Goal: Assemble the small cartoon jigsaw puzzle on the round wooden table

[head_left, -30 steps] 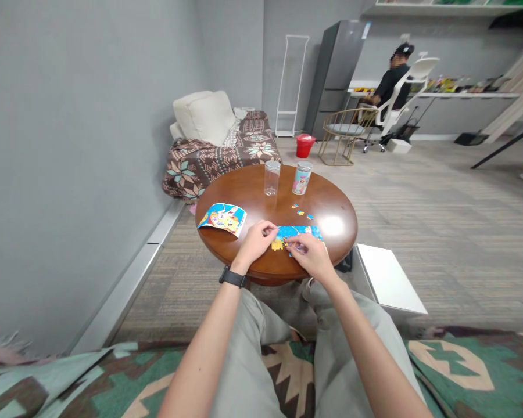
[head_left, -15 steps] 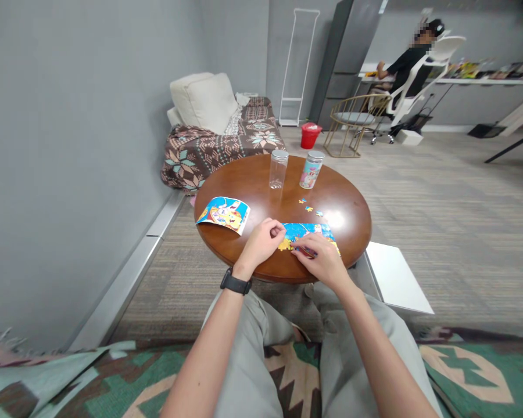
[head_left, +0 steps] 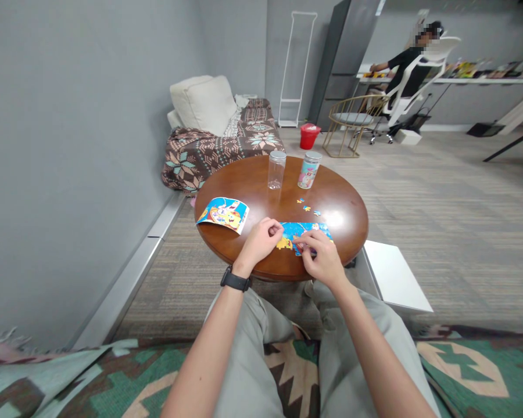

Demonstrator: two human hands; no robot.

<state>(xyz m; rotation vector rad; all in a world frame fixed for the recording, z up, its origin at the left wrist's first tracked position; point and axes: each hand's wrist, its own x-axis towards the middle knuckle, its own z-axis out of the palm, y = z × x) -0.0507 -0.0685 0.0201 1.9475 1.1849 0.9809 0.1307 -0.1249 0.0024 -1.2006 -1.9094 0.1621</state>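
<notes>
A partly assembled jigsaw puzzle (head_left: 307, 228), blue with yellow and red parts, lies flat near the front of the round wooden table. At its upper left edge my left hand (head_left: 264, 239) is closed, thumb and curled fingers together; whatever they may hold is hidden. My right hand (head_left: 322, 258) rests over the puzzle's right and lower part, covering some of it. Its index finger is stretched onto the picture, with the thumb apart below. Just beyond the puzzle lie a few loose pieces (head_left: 307, 208). The curled picture sheet (head_left: 226, 213) sits to the left.
Toward the back of the table (head_left: 239, 174) stand a clear jar (head_left: 276, 171) and a jar with a cartoon label (head_left: 308, 172), both with silver lids. A white box (head_left: 396, 276) is on the floor at right. A person (head_left: 407, 64) sits at a far counter.
My right hand's index finger has stretched out onto the puzzle and its thumb has moved away, showing more of the lower pieces. My left hand has barely moved.
</notes>
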